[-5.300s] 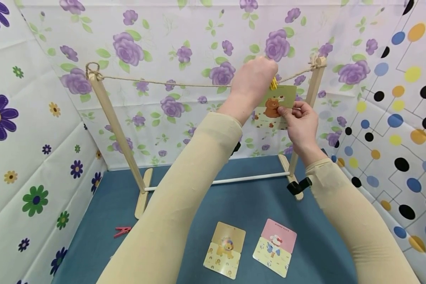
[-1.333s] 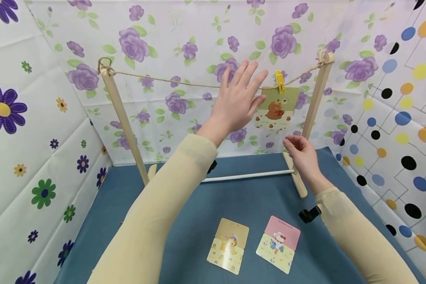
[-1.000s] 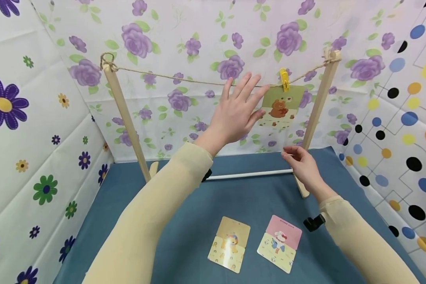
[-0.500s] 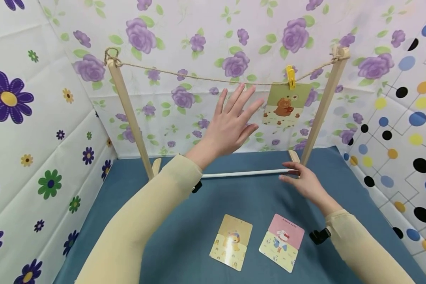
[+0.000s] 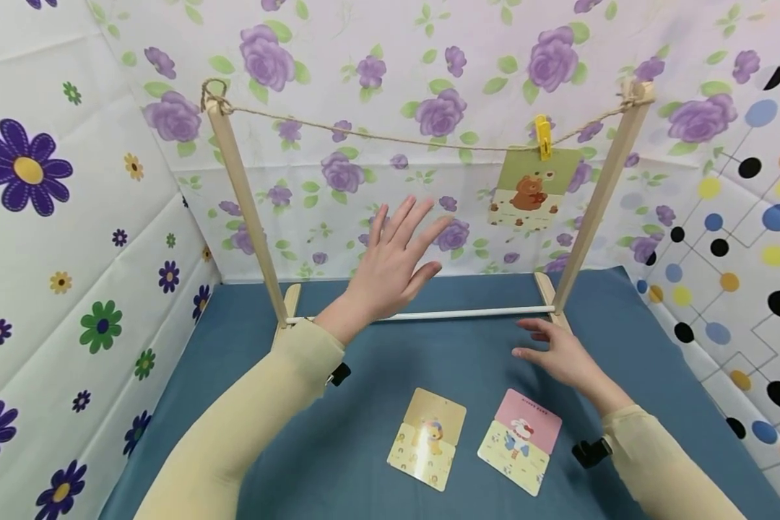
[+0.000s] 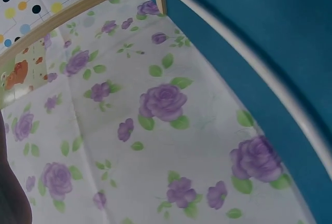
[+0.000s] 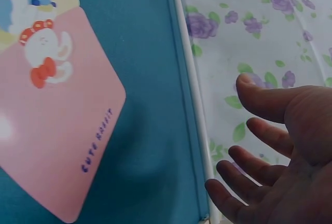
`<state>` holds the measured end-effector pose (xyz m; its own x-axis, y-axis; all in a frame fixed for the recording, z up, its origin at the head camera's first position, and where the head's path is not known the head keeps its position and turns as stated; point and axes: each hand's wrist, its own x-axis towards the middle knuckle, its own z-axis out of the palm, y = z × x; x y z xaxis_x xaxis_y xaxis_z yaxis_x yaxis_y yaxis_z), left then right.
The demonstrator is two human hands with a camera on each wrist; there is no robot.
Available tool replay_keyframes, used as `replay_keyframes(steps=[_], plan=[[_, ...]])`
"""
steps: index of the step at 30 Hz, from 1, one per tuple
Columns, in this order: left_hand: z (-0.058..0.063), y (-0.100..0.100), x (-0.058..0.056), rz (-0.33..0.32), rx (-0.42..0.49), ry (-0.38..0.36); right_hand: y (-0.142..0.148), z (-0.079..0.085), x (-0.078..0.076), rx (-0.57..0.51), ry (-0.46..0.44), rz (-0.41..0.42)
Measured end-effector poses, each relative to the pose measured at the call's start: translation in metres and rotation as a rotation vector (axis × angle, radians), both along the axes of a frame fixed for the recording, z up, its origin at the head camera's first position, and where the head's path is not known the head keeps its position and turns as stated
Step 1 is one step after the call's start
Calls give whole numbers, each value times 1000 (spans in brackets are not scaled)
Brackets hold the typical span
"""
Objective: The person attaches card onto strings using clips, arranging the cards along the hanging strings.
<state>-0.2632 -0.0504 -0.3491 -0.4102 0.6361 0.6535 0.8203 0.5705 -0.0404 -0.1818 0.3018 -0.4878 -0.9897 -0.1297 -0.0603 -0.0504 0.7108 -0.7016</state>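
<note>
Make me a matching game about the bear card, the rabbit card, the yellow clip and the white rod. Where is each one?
Things:
1. bear card
2. rabbit card
3. yellow clip
4. white rod

Places:
A. low down, between the wooden posts
B. clamped on the rope
C. hanging just below the rope
D. lying on the blue cloth

Right pairs: 1-C, 2-D, 3-B, 4-A

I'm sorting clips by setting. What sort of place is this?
Probably a small staged tabletop booth: patterned sheets wall in three sides of a blue surface, and on it stands a wooden frame whose string carries a bear card held by a yellow clothespin.
</note>
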Motion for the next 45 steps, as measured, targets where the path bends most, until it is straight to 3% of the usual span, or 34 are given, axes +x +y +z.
replay_keyframes(steps=[8,21,31,40,45], plan=[[-36,-22,8,-4,33,-96,0,-12,9,30,32,41],[-96,-82,41,61,210,-304,-3,-19,21,114,23,76],[-135,-134,62,181,279,-465,4,-27,26,162,26,100],[-159,-175,81,328,250,-532,5,-28,33,176,26,108],[-167,-189,90,373,206,-515,4,-27,36,188,0,113]])
